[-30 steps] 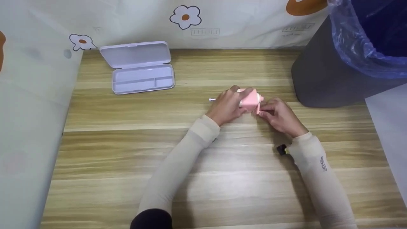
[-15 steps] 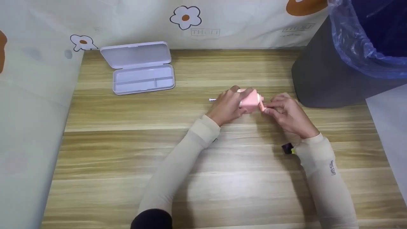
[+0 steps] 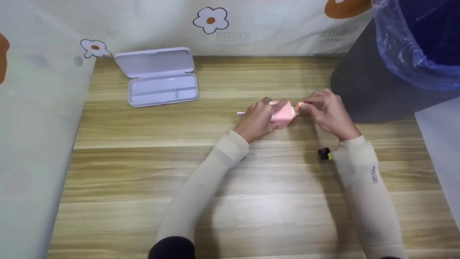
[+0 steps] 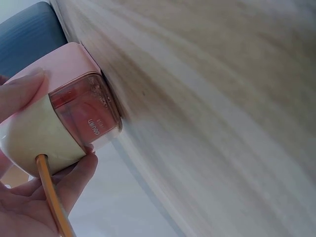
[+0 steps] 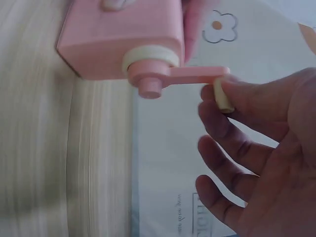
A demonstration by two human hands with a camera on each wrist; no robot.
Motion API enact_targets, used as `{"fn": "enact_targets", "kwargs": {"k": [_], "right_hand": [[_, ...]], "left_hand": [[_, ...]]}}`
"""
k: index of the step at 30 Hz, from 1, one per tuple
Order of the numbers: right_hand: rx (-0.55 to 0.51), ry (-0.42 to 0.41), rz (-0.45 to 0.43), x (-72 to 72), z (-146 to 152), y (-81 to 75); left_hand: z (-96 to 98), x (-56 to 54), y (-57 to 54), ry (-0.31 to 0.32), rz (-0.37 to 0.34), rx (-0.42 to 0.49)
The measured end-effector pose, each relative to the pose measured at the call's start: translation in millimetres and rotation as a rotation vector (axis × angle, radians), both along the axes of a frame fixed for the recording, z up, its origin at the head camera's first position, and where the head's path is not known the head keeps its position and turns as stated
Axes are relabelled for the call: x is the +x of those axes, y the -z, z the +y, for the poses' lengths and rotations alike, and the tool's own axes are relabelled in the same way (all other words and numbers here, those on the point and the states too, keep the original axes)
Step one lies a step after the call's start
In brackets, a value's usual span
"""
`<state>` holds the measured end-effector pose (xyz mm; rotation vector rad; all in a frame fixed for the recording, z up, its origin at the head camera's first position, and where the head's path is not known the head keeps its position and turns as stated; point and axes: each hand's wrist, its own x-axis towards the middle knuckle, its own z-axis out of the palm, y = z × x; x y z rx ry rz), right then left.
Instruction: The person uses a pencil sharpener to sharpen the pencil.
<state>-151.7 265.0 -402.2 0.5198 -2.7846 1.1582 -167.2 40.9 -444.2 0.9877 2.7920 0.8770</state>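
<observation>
A pink crank pencil sharpener (image 3: 282, 114) lies on the table, its crank facing right. My left hand (image 3: 256, 120) grips its body. In the left wrist view a pencil (image 4: 49, 195) runs into the hole in the cream front, and a clear shavings drawer (image 4: 89, 113) shows beside it. The pencil's end sticks out left of my left hand in the head view. My right hand (image 3: 332, 113) pinches the cream knob (image 5: 223, 96) of the crank handle (image 5: 197, 75) between thumb and forefinger, with the other fingers loosely bent. The pencil's tip is hidden inside the sharpener.
An open lilac pencil case (image 3: 163, 98) with compartments stands at the back left. A grey bin (image 3: 363, 82) with a blue liner is close behind my right hand. A flower-patterned sheet (image 3: 273, 28) hangs along the table's back edge.
My right hand has swung the crank round, first out to the right, then up toward the back. The left hand and the sharpener have stayed in place.
</observation>
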Motion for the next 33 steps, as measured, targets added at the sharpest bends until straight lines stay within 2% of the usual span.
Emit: {"fn": "enact_targets", "kwargs": {"k": [9, 18, 26, 33], "right_hand": [[0.032, 0.063, -0.034, -22.3, -3.0, 11.2], [0.038, 0.091, -0.116, -38.2, -6.7, 23.9], [-0.008, 0.095, -0.217, -40.3, -6.5, 38.1], [-0.005, 0.053, -0.284, -38.1, -5.5, 53.5]], "left_hand": [[0.2, 1.5, 1.6, 0.005, 0.002, 0.010], [-1.3, 0.4, 2.0, 0.004, 0.024, 0.008], [0.1, 0.9, 3.3, 0.010, 0.032, -0.005], [-0.2, 0.7, 2.4, -0.006, 0.028, -0.021]]}}
